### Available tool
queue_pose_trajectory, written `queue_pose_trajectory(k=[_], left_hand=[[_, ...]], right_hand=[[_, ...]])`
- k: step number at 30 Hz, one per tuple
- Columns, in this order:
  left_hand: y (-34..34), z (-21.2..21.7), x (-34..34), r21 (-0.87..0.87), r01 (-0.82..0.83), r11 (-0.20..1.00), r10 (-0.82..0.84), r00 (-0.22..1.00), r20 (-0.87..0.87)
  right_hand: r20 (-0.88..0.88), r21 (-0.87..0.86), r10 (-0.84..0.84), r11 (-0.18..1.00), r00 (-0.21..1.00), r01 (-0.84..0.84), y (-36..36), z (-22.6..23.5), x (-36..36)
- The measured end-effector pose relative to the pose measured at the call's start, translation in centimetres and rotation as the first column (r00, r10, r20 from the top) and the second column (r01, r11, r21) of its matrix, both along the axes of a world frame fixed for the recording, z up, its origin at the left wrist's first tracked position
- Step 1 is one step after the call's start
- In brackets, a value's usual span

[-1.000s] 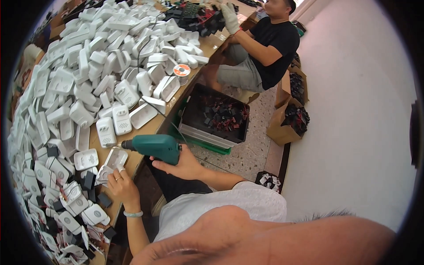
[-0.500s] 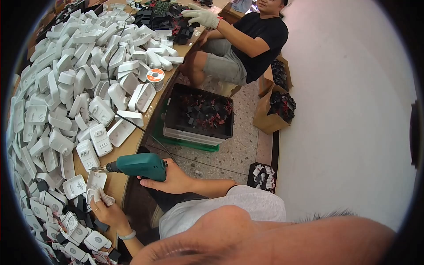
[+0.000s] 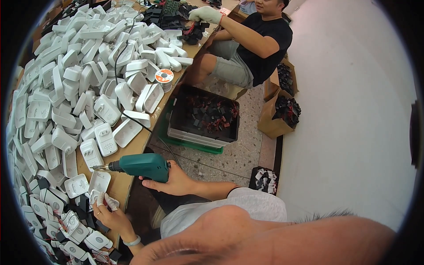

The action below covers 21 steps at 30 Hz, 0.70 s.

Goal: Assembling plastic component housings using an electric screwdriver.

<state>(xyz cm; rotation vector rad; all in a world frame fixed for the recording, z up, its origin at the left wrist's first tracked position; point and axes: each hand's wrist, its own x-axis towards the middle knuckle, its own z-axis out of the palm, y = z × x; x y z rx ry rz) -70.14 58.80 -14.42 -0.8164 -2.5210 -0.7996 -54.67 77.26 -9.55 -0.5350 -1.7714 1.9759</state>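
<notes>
My right hand (image 3: 176,180) is wrapped round a green soldering gun (image 3: 145,166) with a pistol grip. Its narrow metal tip points left, over the white housings at the table's edge. In my left hand (image 3: 110,215), with white coverings on some fingertips, is a white plastic housing (image 3: 99,182), an open shell pinched near its lower end. The gun's tip is just above this shell; I cannot tell whether they touch. Another open shell (image 3: 77,186) lies to its left, and two closed housings with plug prongs (image 3: 92,155) lie beyond the tip.
White housings (image 3: 70,84) cover the table, some with black parts and red wires at lower left. A solder spool (image 3: 164,78) stands near the edge. A black crate (image 3: 203,115) of wired parts and cardboard boxes (image 3: 276,112) stand right. A gloved co-worker (image 3: 260,48) sits at the far end.
The whole view has shifted slightly, so the table appears a little farther right. My left fingers have shifted on the shell. The co-worker's gloved hand has closed in over the black parts.
</notes>
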Motion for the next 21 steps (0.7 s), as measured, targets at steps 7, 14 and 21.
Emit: queue_pose_trajectory(k=[7, 14, 21], left_hand=[[0.3, 0.3, -0.2, 0.011, -0.045, 0.999, 0.045, 0.999, -0.017], [0.5, 0.9, 0.0, -0.008, 0.005, 1.000, -0.006, 0.995, -0.104], [1.6, 3.4, 0.5, -0.046, -0.039, 0.998, 0.027, 0.972, -0.232]], right_hand=[[0.016, -0.061, 0.012, 0.998, 1.000, -0.011, 0.4, 0.2, -0.4], [-0.120, 0.133, -0.017, 0.991, 0.993, 0.033, 0.6, -1.2, -0.5], [0.063, -0.087, 0.021, 0.996, 0.998, -0.016, 0.3, 1.4, 0.4]])
